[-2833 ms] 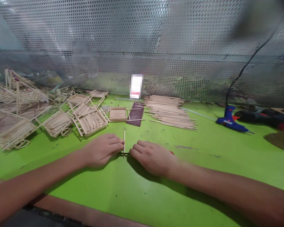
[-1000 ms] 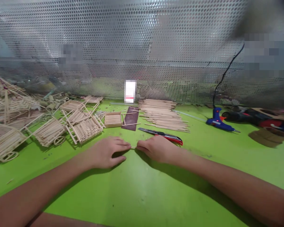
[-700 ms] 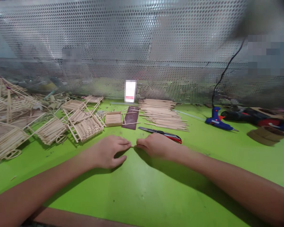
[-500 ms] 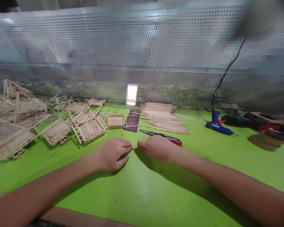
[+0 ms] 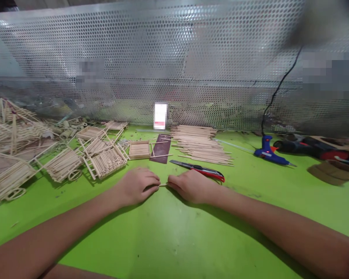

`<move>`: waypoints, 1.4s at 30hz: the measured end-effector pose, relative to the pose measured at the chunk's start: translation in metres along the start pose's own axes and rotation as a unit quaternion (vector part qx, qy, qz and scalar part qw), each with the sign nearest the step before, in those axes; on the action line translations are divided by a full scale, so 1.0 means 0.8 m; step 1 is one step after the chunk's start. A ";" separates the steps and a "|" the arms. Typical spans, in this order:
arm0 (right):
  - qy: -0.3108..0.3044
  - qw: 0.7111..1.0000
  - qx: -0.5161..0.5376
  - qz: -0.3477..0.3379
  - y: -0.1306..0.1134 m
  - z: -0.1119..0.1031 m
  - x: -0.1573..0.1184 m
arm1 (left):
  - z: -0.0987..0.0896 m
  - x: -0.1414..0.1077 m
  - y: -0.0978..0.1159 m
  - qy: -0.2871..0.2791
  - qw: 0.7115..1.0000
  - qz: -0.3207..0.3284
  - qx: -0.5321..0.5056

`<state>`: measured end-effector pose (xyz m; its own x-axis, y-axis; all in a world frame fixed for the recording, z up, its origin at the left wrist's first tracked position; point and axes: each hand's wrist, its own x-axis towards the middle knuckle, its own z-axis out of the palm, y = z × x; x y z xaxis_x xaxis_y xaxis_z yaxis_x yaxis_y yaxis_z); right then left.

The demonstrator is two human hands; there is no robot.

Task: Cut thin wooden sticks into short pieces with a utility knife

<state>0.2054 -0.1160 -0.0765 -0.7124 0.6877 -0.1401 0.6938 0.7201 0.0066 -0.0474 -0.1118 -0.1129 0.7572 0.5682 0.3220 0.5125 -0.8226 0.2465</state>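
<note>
Between my hands, low over the green table [image 5: 174, 236], a short thin wooden stick [image 5: 163, 185] shows, its ends hidden by fingers. My left hand [image 5: 139, 186] is closed in a pinch on the stick's left end. At the right end, my right hand [image 5: 190, 186] has its fingers curled around the stick. Just behind the right hand lies a red and black utility knife [image 5: 197, 167] with its blade out to the left. A spread of thin wooden sticks [image 5: 199, 143] lies beyond the knife, beside a dark flat strip [image 5: 160, 149].
Several small stick-built carts [image 5: 109, 159] crowd the left side. A blue glue gun [image 5: 269, 151] with a black cord lies at the right, near a brown tape roll [image 5: 333, 171]. A perforated metal panel [image 5: 133, 58] closes off the back, with a lit phone screen [image 5: 160, 116] before it.
My left thumb has come in from apart to meet the fingers, and more of the stick shows between the hands. The view has shifted slightly.
</note>
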 end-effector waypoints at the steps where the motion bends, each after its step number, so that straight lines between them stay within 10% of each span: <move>1: 0.004 1.000 0.003 -0.002 0.001 0.001 0.000 | 0.001 0.000 -0.001 0.002 1.000 0.000 0.001; 26: 0.046 0.996 0.075 -0.020 0.018 0.019 0.001 | -0.043 -0.019 -0.039 0.005 0.993 -0.087 0.081; 42: 0.047 0.997 0.065 -0.012 0.017 0.018 0.002 | -0.045 -0.011 -0.011 -0.086 0.980 -0.170 0.065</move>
<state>0.2153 -0.1064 -0.0912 -0.7308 0.6811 -0.0455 0.6806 0.7220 -0.1245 -0.0729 -0.1089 -0.0851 0.5852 0.8068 0.0810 0.7854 -0.5888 0.1908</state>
